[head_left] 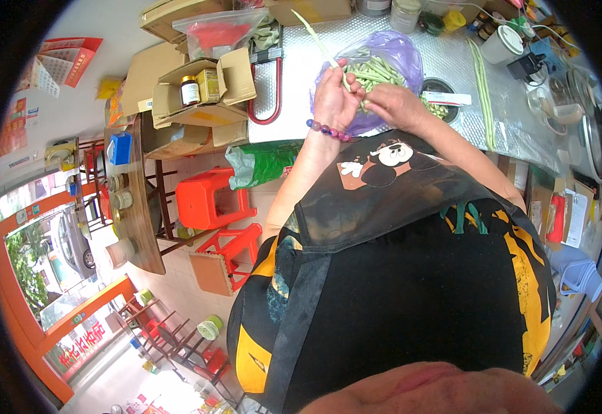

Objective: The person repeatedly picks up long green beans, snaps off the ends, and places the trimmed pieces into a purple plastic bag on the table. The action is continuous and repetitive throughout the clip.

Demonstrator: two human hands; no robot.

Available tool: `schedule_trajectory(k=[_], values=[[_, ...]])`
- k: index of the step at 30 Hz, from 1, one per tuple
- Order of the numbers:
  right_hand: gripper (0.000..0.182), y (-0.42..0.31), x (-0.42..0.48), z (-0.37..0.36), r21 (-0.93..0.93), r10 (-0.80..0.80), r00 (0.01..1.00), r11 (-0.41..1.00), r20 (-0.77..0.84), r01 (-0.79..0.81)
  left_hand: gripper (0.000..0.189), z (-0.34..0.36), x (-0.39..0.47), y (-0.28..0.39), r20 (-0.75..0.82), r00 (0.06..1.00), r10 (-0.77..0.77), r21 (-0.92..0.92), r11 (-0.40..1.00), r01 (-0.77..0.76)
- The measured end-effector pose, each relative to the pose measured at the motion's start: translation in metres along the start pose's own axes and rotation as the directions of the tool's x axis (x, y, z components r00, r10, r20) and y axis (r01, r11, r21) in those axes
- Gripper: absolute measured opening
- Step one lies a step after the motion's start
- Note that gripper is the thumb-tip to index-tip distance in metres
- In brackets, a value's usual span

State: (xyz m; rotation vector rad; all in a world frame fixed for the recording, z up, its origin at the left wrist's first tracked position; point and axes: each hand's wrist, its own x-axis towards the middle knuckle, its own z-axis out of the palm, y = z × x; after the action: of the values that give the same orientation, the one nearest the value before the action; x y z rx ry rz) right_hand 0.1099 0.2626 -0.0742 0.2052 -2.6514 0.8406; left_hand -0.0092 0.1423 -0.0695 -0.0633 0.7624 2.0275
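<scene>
My left hand (pixel 336 95), with a bead bracelet (pixel 327 130) at the wrist, grips a long pale green bean (pixel 315 39) that points up and away to the left. My right hand (pixel 395 105) has its fingers bent in close to the left fingertips, near the bean's lower end. Whether it pinches anything is hidden. Below and beyond both hands lies an open purple plastic bag (pixel 408 49) with many broken bean pieces (pixel 378 71). Right of it, a dark round bowl (pixel 448 113) contains small green pieces, and a flat white strip (pixel 443 98) lies across it.
Several uncut long beans (pixel 481 93) lie on the silver-covered table (pixel 301 49). A white lidded cup (pixel 501 44) and jars crowd the back right. An open cardboard box (pixel 202 98) with a dark bottle (pixel 189 90) stands left. Red plastic stools (pixel 210 199) are on the floor.
</scene>
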Motion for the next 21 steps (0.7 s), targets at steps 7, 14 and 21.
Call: schedule_trajectory(k=[7, 14, 21], values=[[0.029, 0.033, 0.012, 0.009, 0.054, 0.247, 0.948, 0.969, -0.2, -0.241, 0.021, -0.002, -0.005, -0.002, -0.023, 0.997, 0.069, 0.395, 0.917, -0.054], [0.038, 0.009, 0.042, 0.002, 0.914, 0.588, 0.801, 0.257, 0.11, -0.314, 0.028, 0.008, -0.016, -0.012, 0.099, 0.995, -0.021, 0.612, 0.79, -0.044], [0.033, -0.002, 0.04, 0.002, 0.957, 0.642, 0.762, 0.158, 0.086, -0.242, 0.023, 0.01, -0.018, -0.027, 0.506, 0.803, 0.314, 0.814, 0.133, -0.565]])
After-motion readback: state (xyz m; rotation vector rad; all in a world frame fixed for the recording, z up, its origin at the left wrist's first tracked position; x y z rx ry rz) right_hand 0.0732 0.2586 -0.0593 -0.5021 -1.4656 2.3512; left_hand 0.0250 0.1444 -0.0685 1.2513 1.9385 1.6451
